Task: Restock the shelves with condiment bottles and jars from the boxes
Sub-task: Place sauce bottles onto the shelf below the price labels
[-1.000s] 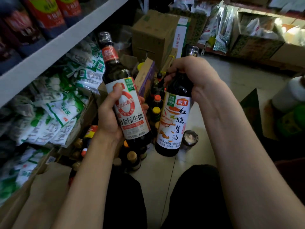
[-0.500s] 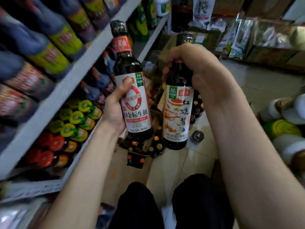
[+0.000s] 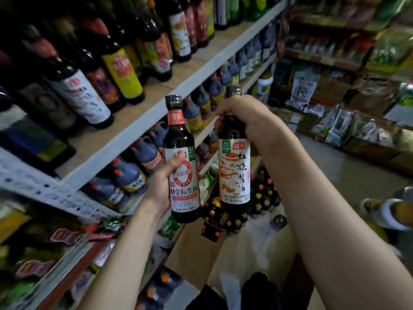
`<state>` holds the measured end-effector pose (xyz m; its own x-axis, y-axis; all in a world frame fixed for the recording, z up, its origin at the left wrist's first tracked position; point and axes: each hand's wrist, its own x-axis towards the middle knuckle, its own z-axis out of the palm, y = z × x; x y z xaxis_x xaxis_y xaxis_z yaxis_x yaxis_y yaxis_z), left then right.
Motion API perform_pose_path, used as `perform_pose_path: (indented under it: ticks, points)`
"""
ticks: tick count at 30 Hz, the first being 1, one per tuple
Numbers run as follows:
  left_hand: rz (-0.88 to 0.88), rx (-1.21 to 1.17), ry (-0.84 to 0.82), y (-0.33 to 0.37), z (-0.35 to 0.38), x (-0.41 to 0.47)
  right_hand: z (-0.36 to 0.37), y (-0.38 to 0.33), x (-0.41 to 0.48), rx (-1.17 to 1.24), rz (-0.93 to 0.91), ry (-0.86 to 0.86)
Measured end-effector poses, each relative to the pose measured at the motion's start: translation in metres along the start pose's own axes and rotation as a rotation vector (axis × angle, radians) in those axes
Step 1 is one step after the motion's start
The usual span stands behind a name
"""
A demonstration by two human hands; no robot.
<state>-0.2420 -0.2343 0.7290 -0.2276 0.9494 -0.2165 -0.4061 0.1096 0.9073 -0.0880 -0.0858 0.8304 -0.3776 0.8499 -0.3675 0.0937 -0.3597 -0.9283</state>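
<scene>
The left hand (image 3: pixel 164 189) wraps the lower body of a dark glass soy sauce bottle with a red-ringed white label (image 3: pixel 180 139), thumb across the label, holding it upright at the centre of the frame. The right hand (image 3: pixel 242 115) clasps from above the neck and shoulder of a second dark glass bottle with an orange-printed white label (image 3: pixel 234 173), which hangs just beside the first. Both are raised before the white-edged metal shelf (image 3: pixel 143 128) that runs from lower left to upper right. Tall dark bottles (image 3: pixel 89 99) stand there in rows behind a bare strip of board. Placing looks like the next step: seat the left bottle first, base flat and label outward. The neck grip lets the other swing, so lower it slowly and keep glass off glass. Small capped bottles (image 3: pixel 263 198) wait on the floor, lower centre.
</scene>
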Motion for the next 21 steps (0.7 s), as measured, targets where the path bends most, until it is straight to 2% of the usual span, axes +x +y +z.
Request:
perform_pose_path:
  ticks: [7,12,21]
  points:
    - [0.093,0.003,0.148,0.042,-0.022,-0.032,0.057,-0.041,-0.01,-0.066,-0.048,-0.106]
    - [0.192,0.024,0.27,0.067,-0.032,-0.033,0.088,-0.069,0.007,-0.004,-0.018,-0.255]
    - [0.221,-0.102,0.644,0.072,-0.037,0.002,0.121,-0.091,0.087,-0.115,-0.01,-0.509]
